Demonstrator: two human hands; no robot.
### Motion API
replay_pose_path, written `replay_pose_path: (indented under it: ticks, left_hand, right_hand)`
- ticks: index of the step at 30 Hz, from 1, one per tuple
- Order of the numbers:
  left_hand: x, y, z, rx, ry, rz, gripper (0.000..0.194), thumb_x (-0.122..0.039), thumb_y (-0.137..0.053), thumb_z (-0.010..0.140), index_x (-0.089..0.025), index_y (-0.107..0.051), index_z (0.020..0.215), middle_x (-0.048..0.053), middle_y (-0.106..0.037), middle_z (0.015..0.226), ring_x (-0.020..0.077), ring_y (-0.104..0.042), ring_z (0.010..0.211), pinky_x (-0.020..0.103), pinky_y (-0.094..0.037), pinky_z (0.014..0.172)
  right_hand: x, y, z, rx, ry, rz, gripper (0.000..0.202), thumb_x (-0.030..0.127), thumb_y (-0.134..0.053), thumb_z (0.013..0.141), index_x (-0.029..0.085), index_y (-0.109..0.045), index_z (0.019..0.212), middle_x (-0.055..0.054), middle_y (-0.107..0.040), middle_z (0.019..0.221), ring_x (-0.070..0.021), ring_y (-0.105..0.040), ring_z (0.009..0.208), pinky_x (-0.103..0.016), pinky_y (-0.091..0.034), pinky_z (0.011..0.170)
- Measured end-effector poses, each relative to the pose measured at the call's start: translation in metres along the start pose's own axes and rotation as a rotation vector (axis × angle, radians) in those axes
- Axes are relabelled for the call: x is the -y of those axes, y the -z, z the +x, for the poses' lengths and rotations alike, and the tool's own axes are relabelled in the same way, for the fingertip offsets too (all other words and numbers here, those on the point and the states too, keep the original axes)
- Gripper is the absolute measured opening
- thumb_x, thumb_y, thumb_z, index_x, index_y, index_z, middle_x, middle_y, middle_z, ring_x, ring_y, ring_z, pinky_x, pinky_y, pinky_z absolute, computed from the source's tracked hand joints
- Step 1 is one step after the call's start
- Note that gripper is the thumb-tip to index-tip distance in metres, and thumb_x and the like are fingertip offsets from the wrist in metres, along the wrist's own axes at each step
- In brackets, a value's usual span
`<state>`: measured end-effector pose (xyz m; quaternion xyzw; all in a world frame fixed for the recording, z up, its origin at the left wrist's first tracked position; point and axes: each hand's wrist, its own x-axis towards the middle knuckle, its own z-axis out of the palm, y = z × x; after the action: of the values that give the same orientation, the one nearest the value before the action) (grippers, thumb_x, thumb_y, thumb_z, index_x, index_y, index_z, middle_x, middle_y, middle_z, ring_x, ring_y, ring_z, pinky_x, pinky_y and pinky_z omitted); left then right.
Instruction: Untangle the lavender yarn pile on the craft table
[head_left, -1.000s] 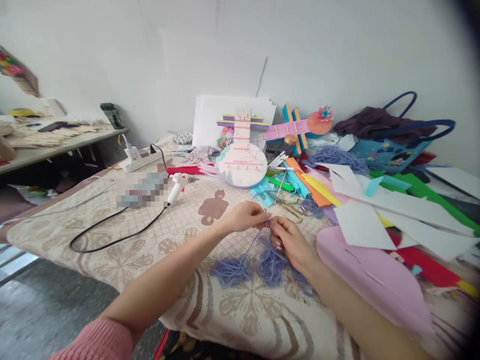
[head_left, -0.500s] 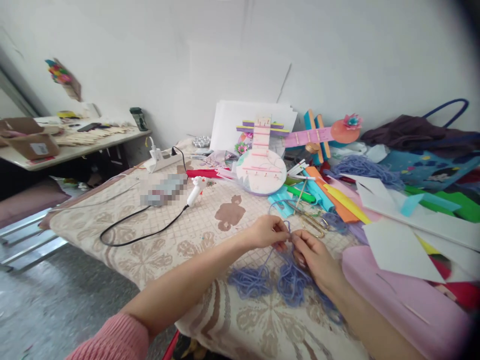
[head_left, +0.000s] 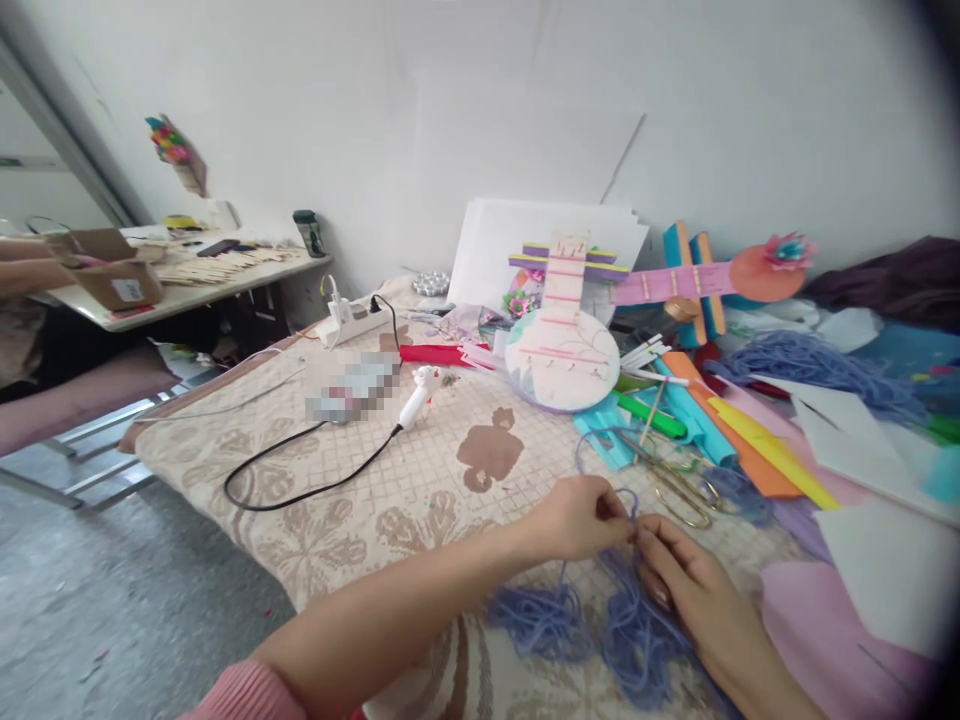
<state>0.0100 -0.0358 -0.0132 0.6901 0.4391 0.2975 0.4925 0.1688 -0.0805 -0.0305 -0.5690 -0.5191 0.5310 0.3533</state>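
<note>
My left hand (head_left: 581, 518) and my right hand (head_left: 694, 590) meet fingertip to fingertip over a patterned beige tablecloth (head_left: 360, 500), both pinching a strand of blue-purple yarn (head_left: 630, 505). Loose bundles of the same yarn (head_left: 592, 630) lie on the cloth just below the hands. A pair of gold-handled scissors (head_left: 679, 485) rests a little beyond my right hand.
A white glue gun (head_left: 420, 393) with a black cord lies mid-table, a power strip (head_left: 352, 320) behind it. A round craft model (head_left: 562, 345) stands at the back, with coloured foam sheets (head_left: 757, 445), white sheets and more yarn at right. Another person sits at a side table (head_left: 172, 295) at left.
The view has swung left and down, so the hands and yarn sit lower and further right in frame. Both hands keep pinching the yarn strand close together.
</note>
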Motion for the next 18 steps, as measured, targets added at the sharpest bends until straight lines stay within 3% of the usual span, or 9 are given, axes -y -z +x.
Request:
replay_pose_path:
  ticks: [13, 18]
  left_hand:
    - [-0.003, 0.0, -0.001, -0.009, 0.047, -0.026, 0.014, -0.02, -0.054, 0.064, -0.012, -0.063, 0.069, 0.0, -0.059, 0.062, 0.0098, -0.051, 0.057, 0.02, -0.037, 0.052]
    - [-0.004, 0.004, 0.002, 0.047, 0.091, -0.17, 0.01, -0.016, -0.054, 0.064, -0.012, -0.062, 0.067, -0.001, -0.057, 0.06, 0.0085, -0.049, 0.057, 0.02, -0.038, 0.055]
  right_hand:
    - [-0.006, 0.002, 0.003, 0.018, 0.004, -0.058, 0.031, 0.05, -0.045, 0.084, 0.02, -0.044, 0.078, 0.007, -0.028, 0.05, -0.008, -0.026, 0.045, -0.022, -0.02, 0.043]
    - [0.002, 0.001, 0.002, -0.011, 0.061, -0.109, 0.029, 0.047, -0.044, 0.086, 0.019, -0.044, 0.077, 0.007, -0.03, 0.05, -0.0081, -0.028, 0.045, -0.021, -0.022, 0.043]
